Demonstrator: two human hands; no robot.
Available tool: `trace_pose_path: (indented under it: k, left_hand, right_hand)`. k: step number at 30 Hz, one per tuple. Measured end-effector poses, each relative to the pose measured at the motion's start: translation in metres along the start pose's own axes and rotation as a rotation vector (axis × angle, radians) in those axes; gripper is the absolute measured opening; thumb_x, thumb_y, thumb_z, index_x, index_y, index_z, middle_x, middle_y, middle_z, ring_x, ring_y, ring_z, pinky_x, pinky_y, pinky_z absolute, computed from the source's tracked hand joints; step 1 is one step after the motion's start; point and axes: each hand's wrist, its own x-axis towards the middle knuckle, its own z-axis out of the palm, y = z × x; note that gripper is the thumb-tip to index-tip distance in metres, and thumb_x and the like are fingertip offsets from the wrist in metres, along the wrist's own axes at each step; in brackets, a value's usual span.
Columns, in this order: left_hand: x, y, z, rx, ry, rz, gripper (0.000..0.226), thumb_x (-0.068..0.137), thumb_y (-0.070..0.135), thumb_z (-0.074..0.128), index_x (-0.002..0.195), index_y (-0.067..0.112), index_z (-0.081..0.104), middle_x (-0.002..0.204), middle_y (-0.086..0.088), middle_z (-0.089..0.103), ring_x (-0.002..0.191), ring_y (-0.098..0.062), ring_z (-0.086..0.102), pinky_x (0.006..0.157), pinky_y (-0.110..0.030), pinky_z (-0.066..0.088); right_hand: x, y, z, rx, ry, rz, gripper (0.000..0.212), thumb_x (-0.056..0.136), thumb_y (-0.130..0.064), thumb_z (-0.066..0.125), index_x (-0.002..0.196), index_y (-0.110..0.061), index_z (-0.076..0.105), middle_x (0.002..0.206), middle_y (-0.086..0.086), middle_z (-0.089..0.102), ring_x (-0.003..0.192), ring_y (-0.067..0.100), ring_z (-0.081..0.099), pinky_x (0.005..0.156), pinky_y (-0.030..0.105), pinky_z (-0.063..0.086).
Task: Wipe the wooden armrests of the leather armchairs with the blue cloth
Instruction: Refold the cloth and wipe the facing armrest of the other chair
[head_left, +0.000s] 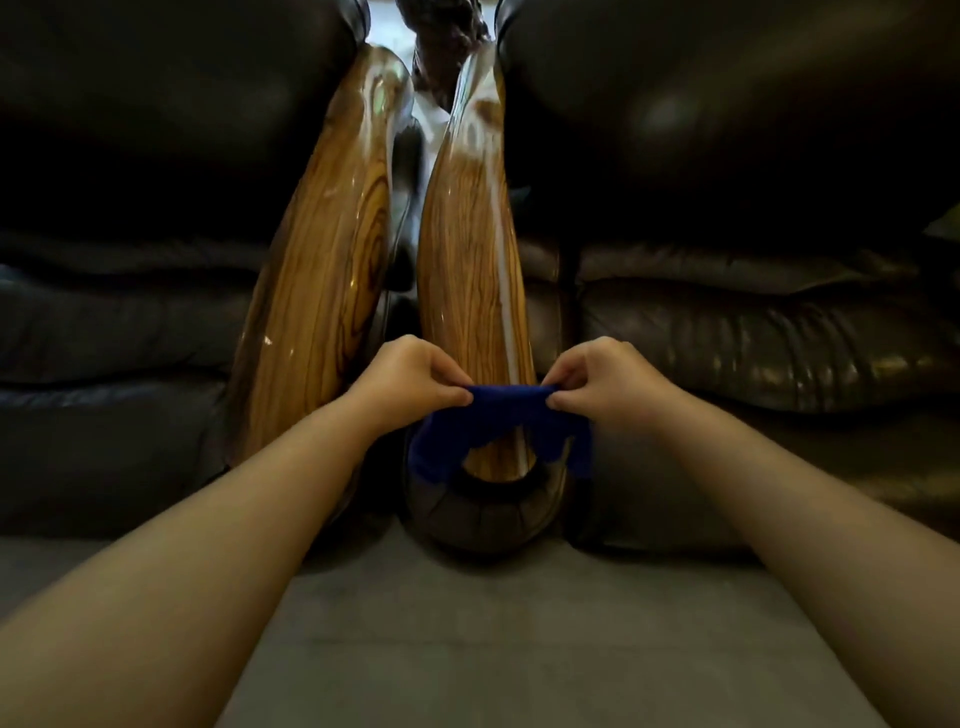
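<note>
Two glossy wooden armrests run away from me side by side: the left armrest (332, 249) and the right armrest (467, 260). A blue cloth (506, 410) is stretched across the near end of the right armrest, its ends hanging down on both sides. My left hand (410, 379) pinches the cloth's left top edge. My right hand (602, 384) pinches its right top edge. Both hands hover just above the wood, close together.
Dark leather armchairs flank the armrests, the left armchair (130, 312) and the right armchair (753, 338). A dark carved wooden piece (441, 47) stands between them at the back. Grey floor (493, 649) lies in front of me.
</note>
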Motion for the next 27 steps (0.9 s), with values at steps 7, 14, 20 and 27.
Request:
trace_pose_path:
  k: [7,14,20,27]
  left_hand:
    - [-0.017,0.013,-0.007,-0.031,-0.05,0.008,0.012,0.076,0.015,0.07,0.078,0.027,0.068,0.081,0.008,0.068,0.079,-0.003,0.064,0.06,-0.015,0.049]
    - [-0.032,0.015,-0.008,-0.037,-0.21,-0.007,0.009,0.076,0.018,0.07,0.081,0.025,0.071,0.081,0.007,0.07,0.077,0.0,0.066,0.058,-0.014,0.051]
    - [0.014,-0.021,0.034,0.067,-0.196,-0.077,0.008,0.077,0.018,0.07,0.084,0.021,0.07,0.089,0.007,0.066,0.087,-0.006,0.063,0.068,-0.018,0.051]
    - [0.062,-0.05,0.046,0.025,0.034,-0.05,0.015,0.075,0.018,0.071,0.071,0.031,0.065,0.082,0.01,0.064,0.082,-0.003,0.06,0.062,-0.014,0.044]
  right_hand:
    - [-0.02,-0.008,-0.012,0.001,-0.052,-0.039,0.015,0.079,-0.018,0.069,0.083,-0.031,0.064,0.078,-0.012,0.067,0.073,0.001,0.065,0.058,0.015,0.051]
    - [-0.038,-0.003,-0.008,0.042,-0.191,-0.022,0.017,0.078,-0.021,0.069,0.078,-0.036,0.061,0.076,-0.014,0.067,0.072,-0.011,0.062,0.052,0.005,0.047]
    - [0.015,0.03,0.023,-0.086,-0.221,0.047,0.013,0.082,-0.016,0.065,0.084,-0.029,0.062,0.086,-0.009,0.062,0.083,0.005,0.061,0.063,0.019,0.052]
    - [0.071,0.057,0.041,-0.086,0.027,0.021,0.017,0.08,-0.015,0.067,0.077,-0.03,0.059,0.082,-0.008,0.061,0.079,0.006,0.059,0.063,0.019,0.048]
